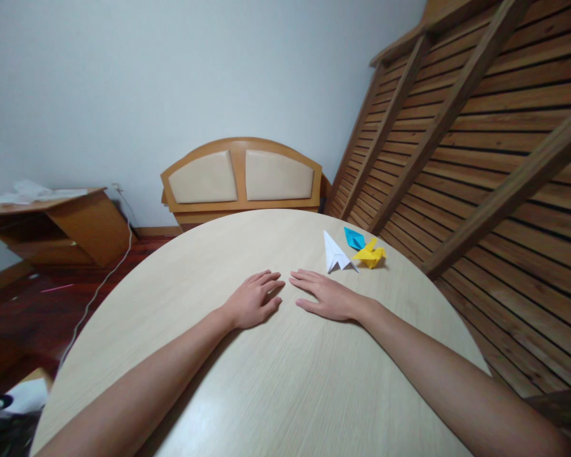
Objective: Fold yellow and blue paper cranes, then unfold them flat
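Your round pale wood surface [276,381] fills the lower frame; behind it a padded headboard [241,174] stands against the white wall, and slatted wood panels climb the right side. Your left hand [253,299] and right hand [326,295] lie flat, fingers spread, holding nothing. Just beyond your right hand, right of centre, the white paper plane [335,254] points its nose up-frame, long axis running away from you.

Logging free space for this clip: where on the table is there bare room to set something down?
Table is bare left of the left hand and nearer, between the forearms. Crowded only at the far right edge: white plane, blue fold, yellow fold, just beyond the right hand.
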Action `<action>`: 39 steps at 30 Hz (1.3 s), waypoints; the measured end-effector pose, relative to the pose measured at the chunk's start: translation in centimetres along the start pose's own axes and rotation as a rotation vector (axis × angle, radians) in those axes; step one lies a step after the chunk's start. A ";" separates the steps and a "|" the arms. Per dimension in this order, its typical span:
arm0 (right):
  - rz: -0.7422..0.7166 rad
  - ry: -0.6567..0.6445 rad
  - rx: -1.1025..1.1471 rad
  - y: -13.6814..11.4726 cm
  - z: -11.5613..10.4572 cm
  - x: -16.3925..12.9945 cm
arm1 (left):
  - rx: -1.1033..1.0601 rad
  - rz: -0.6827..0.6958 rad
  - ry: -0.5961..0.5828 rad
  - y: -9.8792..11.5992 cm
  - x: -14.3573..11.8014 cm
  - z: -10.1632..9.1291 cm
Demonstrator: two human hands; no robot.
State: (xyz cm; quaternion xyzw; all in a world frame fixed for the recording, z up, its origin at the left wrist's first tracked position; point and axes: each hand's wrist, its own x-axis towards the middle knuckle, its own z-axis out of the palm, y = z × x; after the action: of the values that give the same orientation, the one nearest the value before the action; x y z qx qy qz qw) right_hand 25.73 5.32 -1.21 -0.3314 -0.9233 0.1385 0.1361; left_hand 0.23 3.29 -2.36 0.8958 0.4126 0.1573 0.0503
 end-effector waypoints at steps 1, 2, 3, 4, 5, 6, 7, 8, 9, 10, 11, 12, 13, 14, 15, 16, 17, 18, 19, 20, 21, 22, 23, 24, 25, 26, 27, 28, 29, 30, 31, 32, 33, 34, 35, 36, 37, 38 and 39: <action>0.003 -0.004 -0.004 0.0 0.0 0.0 | 0.000 -0.001 -0.001 0.0 0.0 0.0; 0.005 -0.007 -0.008 -0.1 0.0 0.0 | 0.001 -0.001 -0.001 0.0 0.0 0.0; 0.006 -0.009 -0.008 -0.1 0.0 0.0 | 0.001 -0.001 0.000 -0.1 0.1 0.1; 0.005 -0.009 -0.005 -0.1 0.0 0.0 | 0.002 0.001 0.002 -0.1 0.1 0.1; 0.004 -0.009 -0.001 -0.1 -0.1 0.0 | 0.003 0.002 0.004 -0.1 0.1 0.1; 0.002 -0.008 0.002 -0.1 -0.1 0.0 | 0.005 0.003 0.004 -0.1 0.1 0.2; 0.001 -0.008 0.004 -0.1 -0.1 0.0 | 0.007 0.003 0.004 -0.1 0.0 0.2; 0.000 -0.008 0.004 -0.1 -0.1 0.0 | 0.008 0.001 0.004 -0.1 0.0 0.2; 0.000 -0.009 0.002 -0.1 -0.1 0.0 | 0.007 0.000 0.004 -0.1 0.0 0.2; -0.001 -0.011 -0.002 -0.1 -0.1 0.0 | 0.006 -0.001 0.003 -0.1 0.0 0.2; -0.002 -0.013 -0.004 0.0 -0.1 0.0 | 0.003 -0.001 0.003 -0.1 0.0 0.1; -0.003 -0.014 -0.004 0.0 -0.1 0.0 | 0.000 0.000 0.003 -0.1 0.0 0.1; -0.004 -0.015 -0.003 0.0 -0.1 0.0 | -0.003 0.002 0.004 -0.1 0.0 0.1; -0.006 -0.014 0.000 0.0 -0.1 0.0 | -0.005 0.003 0.005 -0.1 0.0 0.0; -0.008 -0.013 0.002 0.0 -0.1 0.0 | -0.006 0.003 0.006 -0.1 0.0 0.0; -0.010 -0.012 0.002 0.0 0.0 0.0 | -0.008 0.002 0.008 -0.1 0.0 0.0; -0.011 -0.011 -0.003 0.0 0.0 0.0 | -0.010 0.000 0.009 -0.1 0.0 0.0; -0.013 -0.010 -0.011 -0.1 0.0 0.0 | -0.011 -0.001 0.009 -0.2 0.0 0.1; -0.013 -0.004 -0.023 -0.1 0.1 0.1 | -0.011 -0.002 0.008 -0.2 0.0 0.1; -0.014 0.010 -0.037 -0.1 0.1 0.1 | -0.010 -0.003 0.008 -0.2 0.0 0.1; -0.012 0.034 -0.055 -0.1 0.1 0.1 | -0.010 -0.003 0.007 -0.2 0.0 0.1; -0.006 0.068 -0.077 0.0 0.1 0.2 | -0.009 -0.002 0.007 -0.1 0.0 0.1; 0.008 0.110 -0.106 0.1 0.1 0.2 | -0.009 -0.002 0.007 -0.1 0.0 0.0; 0.034 0.156 -0.143 0.2 0.1 0.3 | -0.009 -0.002 0.008 -0.1 0.0 0.0; 0.074 0.205 -0.185 0.4 0.1 0.3 | -0.010 -0.003 0.009 -0.1 0.0 -0.1; 0.128 0.255 -0.231 0.6 0.0 0.4 | -0.011 -0.003 0.010 -0.1 0.0 -0.1; 0.191 0.303 -0.276 0.9 0.0 0.4 | -0.011 -0.003 0.010 0.0 0.0 -0.1; 0.256 0.344 -0.314 1.2 0.1 0.3 | -0.011 -0.003 0.009 0.0 0.0 -0.2; 0.313 0.375 -0.344 1.5 0.1 0.3 | -0.012 -0.004 0.008 0.0 0.0 -0.2; 0.357 0.393 -0.366 1.7 0.1 0.2 | -0.013 -0.004 0.007 0.0 0.0 -0.2; 0.387 0.399 -0.382 1.9 0.2 0.2 | -0.016 -0.006 0.006 0.0 0.0 -0.2; 0.402 0.396 -0.394 2.0 0.2 0.1 | -0.019 -0.008 0.006 0.0 0.0 -0.2; 0.407 0.388 -0.403 2.1 0.3 0.1 | -0.023 -0.009 0.006 0.0 0.0 -0.2; 0.408 0.379 -0.409 2.2 0.3 0.0 | -0.026 -0.009 0.007 0.0 0.0 -0.3; 0.409 0.372 -0.411 2.2 0.4 0.0 | -0.029 -0.009 0.008 0.1 0.0 -0.3; 0.412 0.363 -0.410 2.1 0.4 0.0 | -0.029 -0.009 0.007 0.1 0.0 -0.3; 0.416 0.354 -0.405 2.1 0.4 0.1 | -0.028 -0.010 0.007 0.1 0.0 -0.4; 0.424 0.344 -0.401 2.0 0.5 0.1 | -0.025 -0.010 0.005 0.1 0.0 -0.4; 0.431 0.335 -0.400 2.0 0.5 0.1 | -0.021 -0.009 0.004 0.1 0.0 -0.4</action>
State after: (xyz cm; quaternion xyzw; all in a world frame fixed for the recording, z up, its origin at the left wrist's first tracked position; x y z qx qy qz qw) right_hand 26.62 6.79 -2.31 -0.5571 -0.8058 -0.0763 0.1856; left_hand 0.19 3.17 -1.97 0.8931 0.4151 0.1631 0.0595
